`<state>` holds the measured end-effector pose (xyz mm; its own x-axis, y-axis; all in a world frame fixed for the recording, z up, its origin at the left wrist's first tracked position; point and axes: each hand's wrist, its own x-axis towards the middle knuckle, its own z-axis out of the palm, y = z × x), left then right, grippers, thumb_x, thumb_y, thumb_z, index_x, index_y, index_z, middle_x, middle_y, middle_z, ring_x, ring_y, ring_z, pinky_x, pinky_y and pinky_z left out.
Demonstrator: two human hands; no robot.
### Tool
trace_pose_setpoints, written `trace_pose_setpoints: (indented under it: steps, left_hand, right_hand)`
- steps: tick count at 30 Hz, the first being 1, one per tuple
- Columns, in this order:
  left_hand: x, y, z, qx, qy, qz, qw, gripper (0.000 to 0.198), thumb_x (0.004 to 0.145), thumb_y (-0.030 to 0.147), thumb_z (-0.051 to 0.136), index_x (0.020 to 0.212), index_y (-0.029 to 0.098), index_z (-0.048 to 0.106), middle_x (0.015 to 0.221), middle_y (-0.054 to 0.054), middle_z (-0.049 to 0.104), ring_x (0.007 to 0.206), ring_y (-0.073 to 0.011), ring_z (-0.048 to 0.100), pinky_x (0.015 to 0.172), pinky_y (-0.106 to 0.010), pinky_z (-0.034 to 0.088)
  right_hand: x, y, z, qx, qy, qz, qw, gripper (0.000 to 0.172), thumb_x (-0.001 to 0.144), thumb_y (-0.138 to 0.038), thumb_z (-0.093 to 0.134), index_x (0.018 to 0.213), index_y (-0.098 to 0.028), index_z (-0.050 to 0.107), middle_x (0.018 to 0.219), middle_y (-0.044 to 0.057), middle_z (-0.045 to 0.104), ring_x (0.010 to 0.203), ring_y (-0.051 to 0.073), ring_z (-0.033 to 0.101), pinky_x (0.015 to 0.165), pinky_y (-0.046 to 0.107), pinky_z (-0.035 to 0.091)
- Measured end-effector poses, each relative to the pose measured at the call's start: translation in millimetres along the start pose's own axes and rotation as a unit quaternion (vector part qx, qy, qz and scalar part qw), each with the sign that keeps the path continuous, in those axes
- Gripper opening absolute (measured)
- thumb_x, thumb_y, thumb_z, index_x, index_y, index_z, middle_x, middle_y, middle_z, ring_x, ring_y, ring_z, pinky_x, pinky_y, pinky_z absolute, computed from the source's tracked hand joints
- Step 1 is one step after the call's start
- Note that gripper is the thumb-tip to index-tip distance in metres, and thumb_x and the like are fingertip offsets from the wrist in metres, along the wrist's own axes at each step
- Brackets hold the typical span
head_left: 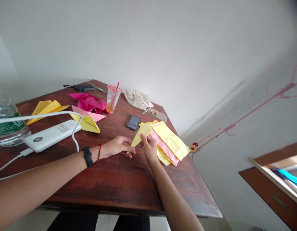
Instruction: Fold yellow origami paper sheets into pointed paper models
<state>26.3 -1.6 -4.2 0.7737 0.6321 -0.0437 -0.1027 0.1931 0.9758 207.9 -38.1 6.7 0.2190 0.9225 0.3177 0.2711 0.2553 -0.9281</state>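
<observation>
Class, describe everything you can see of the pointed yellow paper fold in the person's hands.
The folded yellow paper is a narrow, matte origami shape with crisp creases, tapering to a thin tip at its lower left. It is held tilted above the dark wooden table, pinched by the right hand, its tip reaching the left hand. Its far edge overlaps a stack of folded yellow and pink sheets.
</observation>
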Motion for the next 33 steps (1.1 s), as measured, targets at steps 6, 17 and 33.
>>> trace_pose_setpoints:
  steps: [6,17,33]
  left_hand:
    - [-1.2,0.8,1.3,-0.026,0.020,-0.012,0.999,0.036,0.068,0.037,0.088,0.091,0.012,0.077,0.087,-0.010,0.077,0.069,-0.0165,0.069,0.073,-0.032,0.056]
    - [0.7,-3.2,-2.7,-0.038,0.017,-0.023,0.999,0.040,0.072,0.045,0.085,0.091,0.012,0.074,0.089,-0.012,0.078,0.068,-0.0177,0.072,0.073,-0.033,0.059]
    - [2.4,-2.5,-1.3,-0.001,0.027,-0.028,0.999,0.038,0.074,0.048,0.081,0.084,0.013,0.071,0.084,-0.011,0.078,0.066,-0.0158,0.070,0.068,-0.029,0.057]
  right_hand:
    - [-0.2,0.3,0.3,0.017,-0.022,-0.001,1.000,0.053,0.087,-0.063,0.059,0.056,-0.020,0.051,0.050,-0.001,0.051,0.051,0.013,0.047,0.054,0.026,0.039]
    - [-3.0,-0.3,1.4,-0.021,-0.112,0.007,0.993,0.050,0.086,-0.059,0.063,0.060,-0.017,0.060,0.053,0.001,0.058,0.050,0.013,0.050,0.050,0.025,0.038]
    - [-2.1,-2.4,-0.5,-0.050,-0.017,-0.025,0.998,0.052,0.088,-0.058,0.060,0.053,-0.020,0.053,0.049,0.000,0.053,0.049,0.013,0.048,0.053,0.027,0.039]
